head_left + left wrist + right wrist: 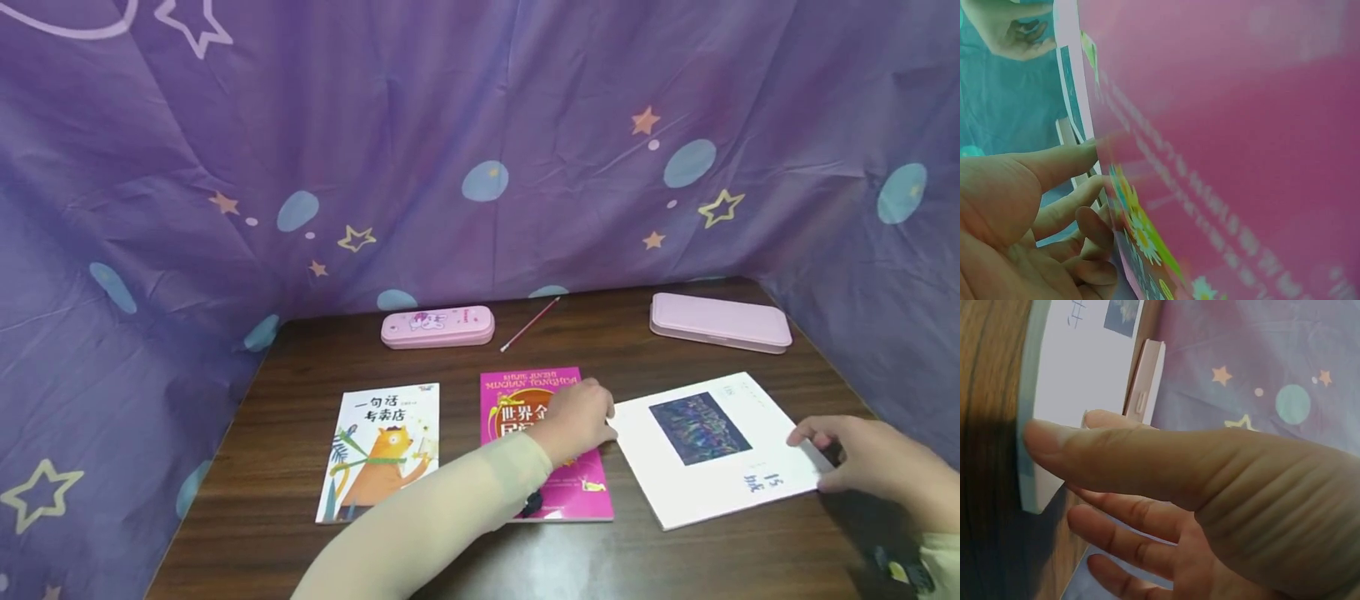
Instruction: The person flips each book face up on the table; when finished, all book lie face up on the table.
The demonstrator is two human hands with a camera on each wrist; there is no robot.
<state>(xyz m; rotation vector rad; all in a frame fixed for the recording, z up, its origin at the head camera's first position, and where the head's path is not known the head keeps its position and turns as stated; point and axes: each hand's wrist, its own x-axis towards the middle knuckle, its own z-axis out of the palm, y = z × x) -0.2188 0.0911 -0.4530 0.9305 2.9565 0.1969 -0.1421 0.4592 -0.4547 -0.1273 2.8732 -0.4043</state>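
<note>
A white book (705, 496) with a dark picture on its cover lies turned at an angle on the right of the table. My left hand (577, 421) reaches across the pink book (592, 500), and its thumb and fingers pinch the white book's left corner. At the opposite end, my right hand (873, 462) grips the right corner. The right wrist view shows the thumb of that right hand (1147, 469) along the edge of the white book (1082, 369), with the other fingers spread beyond it. My left forearm hides part of the pink cover.
Left of the pink book lies a book with a bear-like animal (386, 475) on its cover. Toward the back are a pink pencil case (438, 327), a red pencil (531, 323) and a plain pink case (720, 321). A purple curtain (450, 108) hangs behind the table.
</note>
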